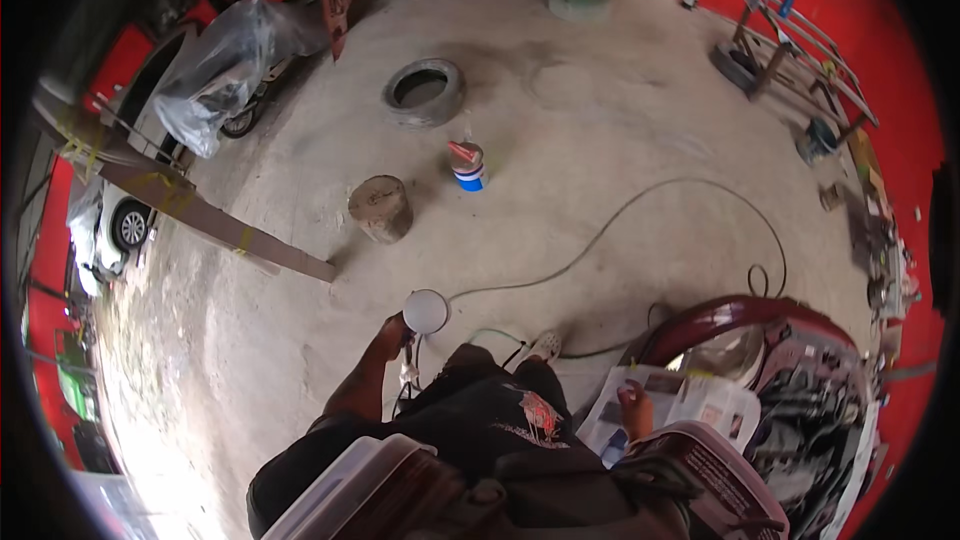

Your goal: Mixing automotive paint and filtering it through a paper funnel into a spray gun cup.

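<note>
Left hand (392, 332) grip clamped on corded polisher (425, 312), round pad lifted off work; right hand (633, 410) flat, fingers together, pinning masking newspaper (690, 402) beside maroon car panel (740, 325) on workshop floor (600, 140)

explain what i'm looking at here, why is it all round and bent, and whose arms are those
This is one picture from a wide fisheye camera worn on a person's head, looking down, so straight edges curve toward the rim. There is no machine: the arms coming in from the bottom are the wearer's own.

The left hand holds a tool with a round white disc, probably a polisher; a cable loops away from it across the concrete floor.

The right hand rests on newspaper that masks a dark red car body panel.

On the floor farther off stand a wooden stump, a small blue and white container and a tyre.
</note>
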Tool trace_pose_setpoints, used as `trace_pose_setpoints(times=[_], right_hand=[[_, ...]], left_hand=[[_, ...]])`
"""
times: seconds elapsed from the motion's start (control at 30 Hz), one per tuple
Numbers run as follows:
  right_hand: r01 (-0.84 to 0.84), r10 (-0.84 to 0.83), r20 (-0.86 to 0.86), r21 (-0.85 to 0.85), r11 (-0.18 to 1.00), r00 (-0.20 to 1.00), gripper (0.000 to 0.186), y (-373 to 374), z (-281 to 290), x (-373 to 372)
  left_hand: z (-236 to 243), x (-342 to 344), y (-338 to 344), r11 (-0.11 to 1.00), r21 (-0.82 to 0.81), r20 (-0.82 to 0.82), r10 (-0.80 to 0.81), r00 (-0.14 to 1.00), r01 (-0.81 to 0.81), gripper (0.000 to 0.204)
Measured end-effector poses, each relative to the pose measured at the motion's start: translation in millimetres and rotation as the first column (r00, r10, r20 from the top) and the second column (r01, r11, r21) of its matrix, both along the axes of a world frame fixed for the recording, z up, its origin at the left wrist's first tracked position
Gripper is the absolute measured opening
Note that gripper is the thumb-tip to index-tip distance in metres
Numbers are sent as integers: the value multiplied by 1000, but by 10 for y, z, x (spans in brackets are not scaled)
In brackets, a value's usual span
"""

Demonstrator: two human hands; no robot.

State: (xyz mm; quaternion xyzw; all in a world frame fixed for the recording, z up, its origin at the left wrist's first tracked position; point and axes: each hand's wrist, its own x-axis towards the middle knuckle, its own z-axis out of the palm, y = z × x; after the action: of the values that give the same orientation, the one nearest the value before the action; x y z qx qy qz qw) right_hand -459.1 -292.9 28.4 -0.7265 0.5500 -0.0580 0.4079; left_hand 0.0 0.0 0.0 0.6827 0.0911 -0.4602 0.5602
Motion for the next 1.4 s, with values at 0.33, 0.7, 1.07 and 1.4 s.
trace_pose_setpoints(times=[0.33,0.7,1.07,1.4], right_hand=[[6,38,338,-129,992,940,37,-2874,791,1270],[603,-798,-263,784,151,542,24,-2326,-1249,168],[792,-947,-250,611,7,201,31,-3135,-1442,824],[885,-862,-207,52,463,464,37,-6633,-995,-1681]], left_hand=[[-11,542,-3008,943,-332,-8,27,1000,-28,18],[-543,1271,-6200,995,-98,-264,-15,964,-11,21],[-742,701,-8812,940,-13,-238,-333,912,340,16],[92,-1448,-11721,832,-130,-145,-554,819,540,9]])
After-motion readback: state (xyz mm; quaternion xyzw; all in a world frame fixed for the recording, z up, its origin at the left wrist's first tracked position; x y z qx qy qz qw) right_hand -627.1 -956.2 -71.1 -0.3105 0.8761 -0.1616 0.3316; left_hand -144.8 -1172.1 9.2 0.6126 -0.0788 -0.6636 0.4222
